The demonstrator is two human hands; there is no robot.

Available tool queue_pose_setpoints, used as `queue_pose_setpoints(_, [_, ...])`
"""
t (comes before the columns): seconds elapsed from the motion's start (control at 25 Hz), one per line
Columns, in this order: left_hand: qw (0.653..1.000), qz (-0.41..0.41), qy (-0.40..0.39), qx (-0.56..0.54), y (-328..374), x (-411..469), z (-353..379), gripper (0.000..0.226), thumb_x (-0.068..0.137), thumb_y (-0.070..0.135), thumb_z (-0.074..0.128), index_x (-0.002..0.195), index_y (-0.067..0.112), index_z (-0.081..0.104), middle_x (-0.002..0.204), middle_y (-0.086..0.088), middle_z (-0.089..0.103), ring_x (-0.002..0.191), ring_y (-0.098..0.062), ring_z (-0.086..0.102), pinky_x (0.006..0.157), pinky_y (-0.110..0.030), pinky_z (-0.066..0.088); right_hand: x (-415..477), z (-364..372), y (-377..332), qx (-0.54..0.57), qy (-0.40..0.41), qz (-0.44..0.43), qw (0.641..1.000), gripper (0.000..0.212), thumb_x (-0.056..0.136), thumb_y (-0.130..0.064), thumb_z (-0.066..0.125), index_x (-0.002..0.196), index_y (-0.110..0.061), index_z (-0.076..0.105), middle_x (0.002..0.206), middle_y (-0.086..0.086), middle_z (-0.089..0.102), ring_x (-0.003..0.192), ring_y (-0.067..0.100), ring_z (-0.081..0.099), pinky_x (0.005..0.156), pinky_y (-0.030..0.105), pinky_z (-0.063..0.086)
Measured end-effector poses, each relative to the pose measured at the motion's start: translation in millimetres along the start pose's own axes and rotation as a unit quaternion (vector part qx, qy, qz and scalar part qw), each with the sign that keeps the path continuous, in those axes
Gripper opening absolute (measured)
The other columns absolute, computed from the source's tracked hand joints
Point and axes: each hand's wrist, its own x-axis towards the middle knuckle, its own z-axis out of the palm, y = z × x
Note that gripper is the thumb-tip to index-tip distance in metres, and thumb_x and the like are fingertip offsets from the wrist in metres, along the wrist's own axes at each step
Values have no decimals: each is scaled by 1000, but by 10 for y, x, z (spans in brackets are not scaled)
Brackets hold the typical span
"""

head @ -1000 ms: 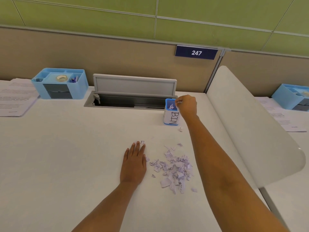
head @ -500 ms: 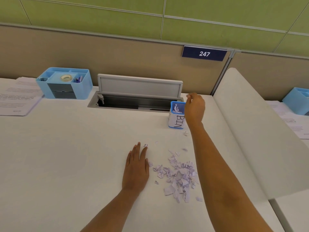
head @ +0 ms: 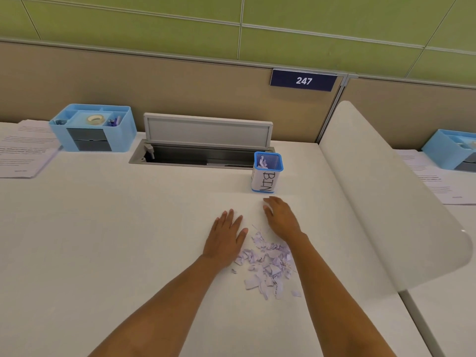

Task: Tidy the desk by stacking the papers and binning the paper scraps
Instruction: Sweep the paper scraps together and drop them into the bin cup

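Scraps [head: 268,264] heaped on the surface [head: 103,240] between two released grips, short of the bin [head: 266,173].

The torn pile lies front right, near the bin but apart from it. The bin stands upright by the open cable hatch [head: 201,158] with a few scraps already inside. The left grip [head: 226,238] lies flat, fingers straight, just beside the pile's left edge, likely as a wall against scatter. The right grip [head: 280,220] sits palm down at the pile's far side, fingers loosely bent and holding nothing, seemingly placed to rake or pinch up a further lot. Most scraps are not yet binned. The papers [head: 23,150] lie far left beside a blue organizer [head: 92,127], loosely stacked.
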Motion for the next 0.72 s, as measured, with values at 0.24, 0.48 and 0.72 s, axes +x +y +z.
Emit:
queue_pose_setpoints(0.24, [997, 70, 10, 14, 33, -421, 135, 78, 87, 64, -4, 148, 23, 23, 158, 0, 10, 145, -12, 6, 114, -22, -3, -557, 20, -83, -27, -59, -85, 994, 42, 98, -41, 38, 137, -27, 45, 147, 2, 34, 134, 20, 33, 107, 31, 31])
queue_pose_setpoints(0.48, [995, 75, 50, -52, 112, -810, 81, 58, 92, 47, 24, 125, 17, 60, 137, -6, 52, 126, -22, 51, 101, -34, 45, -1015, 65, -109, -70, -54, -139, 986, 35, 97, -25, 46, 132, -21, 53, 141, 2, 45, 127, 19, 42, 102, 27, 37])
queue_pose_setpoints(0.72, [993, -4, 73, -97, 149, -894, -16, 22, 93, 20, 46, 104, 20, 65, 124, -5, 61, 114, -18, 54, 92, -22, 39, -1112, 33, -174, 3, 39, -102, 994, 18, 89, -3, 54, 95, -4, 71, 94, 9, 67, 85, 22, 62, 77, 23, 45])
